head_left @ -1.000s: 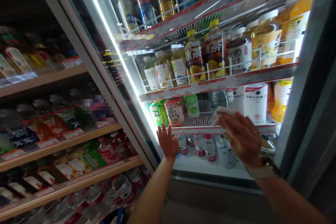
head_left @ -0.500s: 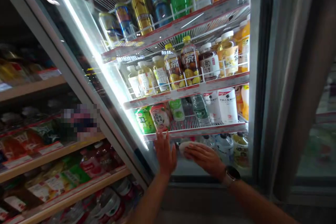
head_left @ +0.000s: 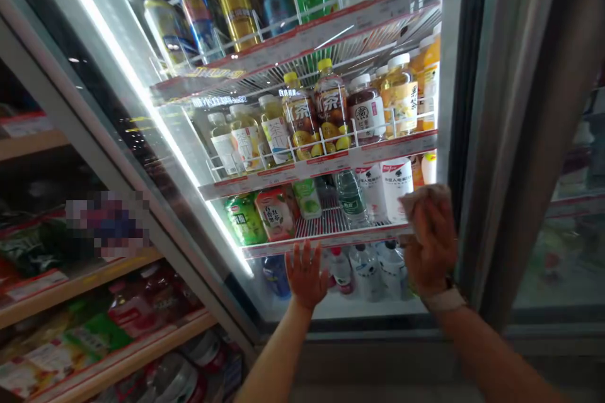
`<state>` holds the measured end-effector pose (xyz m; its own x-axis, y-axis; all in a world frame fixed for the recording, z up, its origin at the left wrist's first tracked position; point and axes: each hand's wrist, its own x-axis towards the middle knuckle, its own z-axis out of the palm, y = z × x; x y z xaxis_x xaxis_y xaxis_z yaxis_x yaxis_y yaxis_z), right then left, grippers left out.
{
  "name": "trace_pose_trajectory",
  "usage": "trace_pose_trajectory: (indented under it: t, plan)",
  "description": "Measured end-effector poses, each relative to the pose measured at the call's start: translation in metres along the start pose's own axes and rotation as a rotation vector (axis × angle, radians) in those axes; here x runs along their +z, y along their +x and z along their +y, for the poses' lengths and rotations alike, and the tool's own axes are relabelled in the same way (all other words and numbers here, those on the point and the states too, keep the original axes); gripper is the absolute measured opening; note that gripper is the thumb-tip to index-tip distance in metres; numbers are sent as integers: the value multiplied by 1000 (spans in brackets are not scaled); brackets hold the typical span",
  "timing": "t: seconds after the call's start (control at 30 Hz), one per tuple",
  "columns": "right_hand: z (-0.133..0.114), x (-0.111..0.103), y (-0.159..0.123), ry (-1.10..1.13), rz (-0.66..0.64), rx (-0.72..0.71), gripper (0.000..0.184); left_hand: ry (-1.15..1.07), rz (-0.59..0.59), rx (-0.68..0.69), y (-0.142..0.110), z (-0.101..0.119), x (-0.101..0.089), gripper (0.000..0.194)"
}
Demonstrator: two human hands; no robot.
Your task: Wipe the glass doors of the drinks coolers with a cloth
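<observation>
The glass door (head_left: 345,307) of a lit drinks fridge fills the middle of the head view. My left hand (head_left: 307,278) lies against the lower part of the glass, fingers spread and nothing in it. Over on the right side of the pane, my right hand (head_left: 429,252) grips a pale cloth (head_left: 432,194), which appears to be against the glass near the door's right edge. Part of the cloth is hidden behind the fingers. A band circles my right wrist.
Behind the glass, bottles and cans stand on wire shelves, among them a green-labelled water bottle (head_left: 350,199) and a gold can (head_left: 235,7). A metal door frame (head_left: 501,157) runs down the right. Wooden-edged shelves (head_left: 89,283) with packaged goods are at the left.
My right hand has moved right and up with the cloth, from beside my left hand to the pane's right edge. My left hand remains low on the glass. The view has shifted slightly.
</observation>
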<state>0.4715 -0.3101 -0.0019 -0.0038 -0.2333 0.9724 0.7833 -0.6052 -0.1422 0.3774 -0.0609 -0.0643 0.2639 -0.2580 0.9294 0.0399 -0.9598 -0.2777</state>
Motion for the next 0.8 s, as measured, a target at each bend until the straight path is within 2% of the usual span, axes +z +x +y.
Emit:
trace_pose_trajectory:
  t: [0.1,0.17,0.23,0.3,0.4,0.5,0.63,0.7,0.73,0.8]
  plan:
    - [-31,5,-42,110,-206,-115,56,-3,-21,9,0,-2,-3,59]
    - [-49,6,-67,216,-353,-279,46,-3,-27,17,1,-3,-4,59]
    - [-59,5,-81,308,-442,-438,36,-4,-17,37,2,-3,-5,57]
    - [-60,3,-83,349,-483,-523,29,-6,-8,55,3,-4,-7,57]
    - [-46,-3,-64,304,-522,-532,30,2,-12,54,4,-3,-8,58]
    - [-16,-11,-32,137,-455,-430,33,8,-4,46,3,-2,-7,60]
    - [18,-15,-4,-36,-120,-187,50,9,12,29,1,-1,-3,60]
    - [19,-12,-7,-36,-10,-88,57,12,13,20,-1,-1,-2,60]
    - [15,-10,-13,-25,0,-59,58,16,10,16,-1,-1,-1,61]
    - [0,-6,-33,8,-58,-44,60,30,2,14,-2,-1,-1,62]
